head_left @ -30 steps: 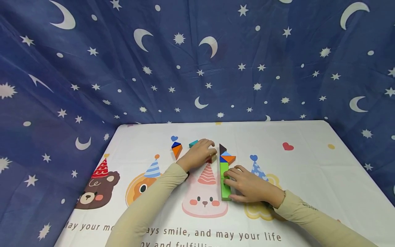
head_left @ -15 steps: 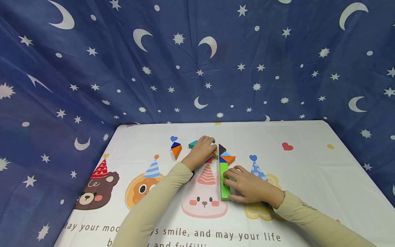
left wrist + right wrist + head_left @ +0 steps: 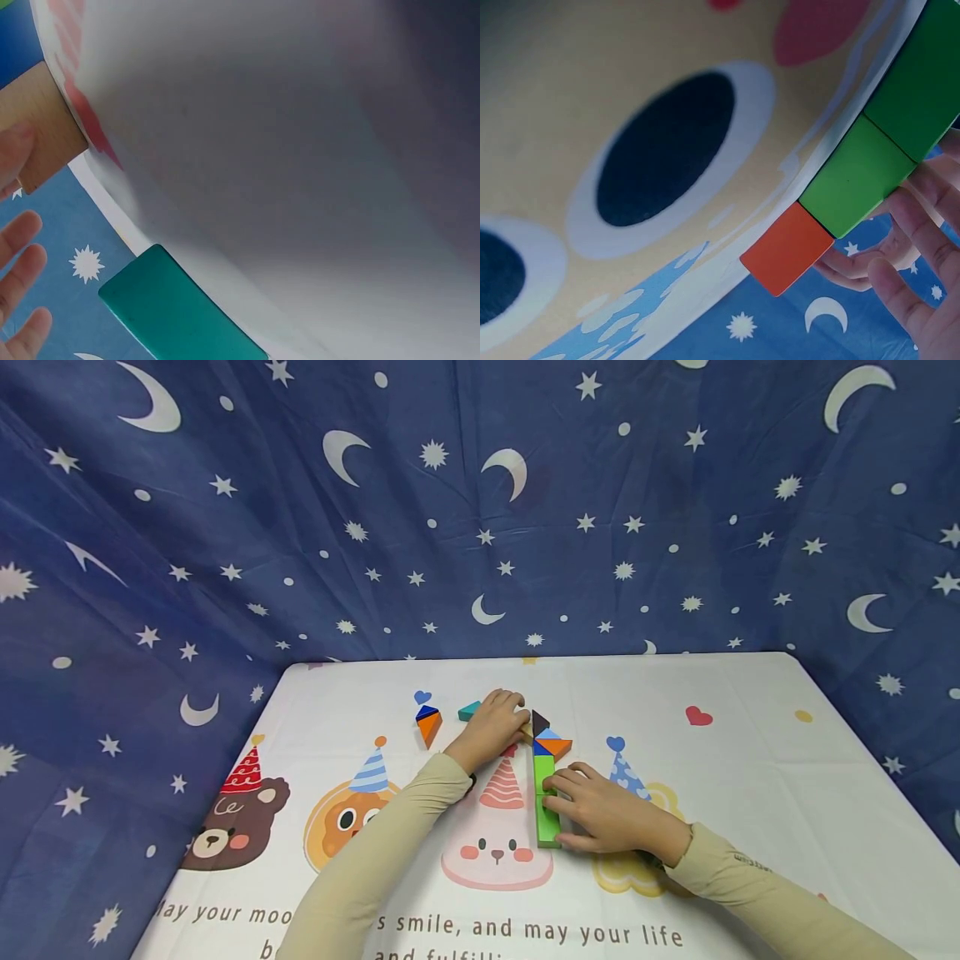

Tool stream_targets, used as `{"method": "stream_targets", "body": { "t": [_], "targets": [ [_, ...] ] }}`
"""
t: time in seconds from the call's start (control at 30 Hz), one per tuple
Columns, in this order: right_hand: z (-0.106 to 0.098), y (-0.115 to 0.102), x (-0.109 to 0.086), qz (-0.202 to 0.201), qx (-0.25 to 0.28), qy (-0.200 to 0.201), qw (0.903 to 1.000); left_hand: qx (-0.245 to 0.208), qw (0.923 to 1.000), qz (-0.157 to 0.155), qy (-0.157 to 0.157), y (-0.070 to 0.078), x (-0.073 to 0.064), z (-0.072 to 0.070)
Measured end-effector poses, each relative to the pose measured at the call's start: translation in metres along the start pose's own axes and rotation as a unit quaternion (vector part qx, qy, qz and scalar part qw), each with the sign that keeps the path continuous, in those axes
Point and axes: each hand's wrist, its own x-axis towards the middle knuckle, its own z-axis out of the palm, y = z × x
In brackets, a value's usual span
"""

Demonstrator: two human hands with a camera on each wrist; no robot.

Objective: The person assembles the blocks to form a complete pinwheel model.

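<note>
My left hand point(image 3: 491, 727) pinches a plain wooden block point(image 3: 52, 127), its thumb on one face while the other fingers spread away. That block stands right at the left side of a dark triangular block point(image 3: 539, 723). Below the dark one come a light blue triangle point(image 3: 550, 733), a dark blue piece point(image 3: 542, 747) and an orange triangle point(image 3: 557, 747). Two green blocks point(image 3: 548, 827) continue the column toward the person, end to end. Loosely bent fingers of my right hand point(image 3: 600, 810) rest against the green blocks' right side, the thumb near the lower end.
A teal block point(image 3: 468, 710) lies just left of the left hand. Farther left are a small blue piece point(image 3: 427, 712) and an orange block point(image 3: 429, 727) together. A white printed cloth point(image 3: 750, 777) covers the table, with a blue star curtain point(image 3: 570, 577) behind.
My left hand has shifted a little right and away from the person, bringing the wooden block up against the dark triangle. My right hand has stayed by the green blocks.
</note>
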Motion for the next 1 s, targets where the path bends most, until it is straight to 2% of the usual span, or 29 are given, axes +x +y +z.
{"method": "stream_targets", "body": {
  "t": [0.47, 0.8, 1.0],
  "targets": [
    [0.001, 0.001, -0.001, -0.003, 0.0, 0.007, 1.0, 0.005, 1.0, 0.005, 0.005, 0.0, 0.002, 0.004],
    [0.001, 0.001, -0.001, -0.005, 0.004, 0.004, 1.0, 0.003, 0.9998, -0.011, -0.014, -0.001, 0.002, 0.002],
    [0.001, 0.001, -0.001, 0.001, 0.004, -0.008, 1.0, -0.011, 0.9997, -0.02, 0.01, -0.013, -0.007, 0.002]
  ]
}}
